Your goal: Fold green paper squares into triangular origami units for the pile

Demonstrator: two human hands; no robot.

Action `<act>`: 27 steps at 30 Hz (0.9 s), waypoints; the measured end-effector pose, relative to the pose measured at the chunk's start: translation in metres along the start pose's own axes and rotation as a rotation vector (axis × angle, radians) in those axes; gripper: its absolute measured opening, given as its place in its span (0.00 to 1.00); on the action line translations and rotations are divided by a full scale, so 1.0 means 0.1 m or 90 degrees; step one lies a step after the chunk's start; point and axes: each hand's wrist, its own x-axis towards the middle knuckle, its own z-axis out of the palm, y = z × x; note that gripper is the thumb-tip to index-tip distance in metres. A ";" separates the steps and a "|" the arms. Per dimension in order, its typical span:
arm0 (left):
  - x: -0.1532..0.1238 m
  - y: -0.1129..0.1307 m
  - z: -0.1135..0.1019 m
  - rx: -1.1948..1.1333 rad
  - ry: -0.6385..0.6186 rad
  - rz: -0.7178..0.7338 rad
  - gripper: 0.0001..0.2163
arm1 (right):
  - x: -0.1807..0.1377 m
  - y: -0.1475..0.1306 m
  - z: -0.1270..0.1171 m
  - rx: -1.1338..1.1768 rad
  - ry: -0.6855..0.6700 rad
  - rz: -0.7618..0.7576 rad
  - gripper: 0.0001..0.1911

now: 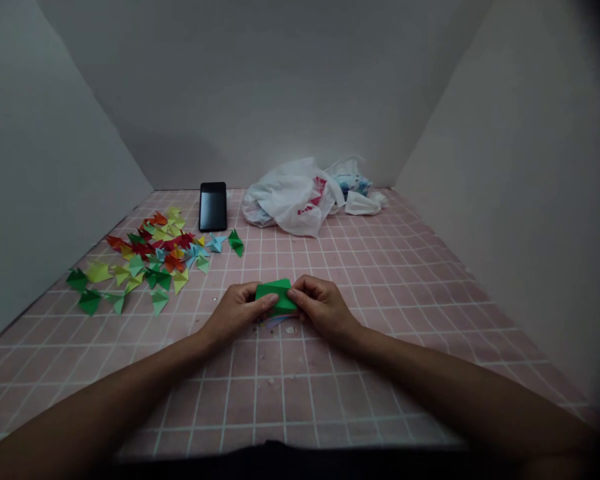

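1. The left hand [236,311] and the right hand [324,307] hold a folded piece of green origami paper [277,296] between them, just above a pink grid-lined mat [330,400], near the middle of the view.
2. Risk: the paper could slip or spring partly open if either pinch loosens. Uneven pressure from the two hands could crumple it or put a crease out of line.
3. Both forearms reach in from the lower corners and angle toward each other, with the wrists low and the hands close together. The fingers of both hands are curled closed, gripping the paper from either side. The left thumb lies across it.
4. Pale paper scraps [277,321] lie on the mat just below the hands. To the left spreads a scatter of small folded paper pieces [147,257] in red, yellow, green and blue. Beyond them are a black smartphone [213,207] and a white plastic bag [290,198].
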 end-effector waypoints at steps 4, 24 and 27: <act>0.00 -0.02 0.03 -0.029 0.005 -0.022 0.13 | -0.02 -0.02 0.00 -0.047 0.007 -0.050 0.13; -0.03 0.08 -0.03 0.034 0.021 -0.011 0.16 | 0.01 -0.06 0.00 0.084 -0.033 0.058 0.15; -0.03 0.09 -0.06 0.116 0.038 -0.002 0.16 | 0.00 -0.08 -0.01 0.040 -0.016 0.043 0.14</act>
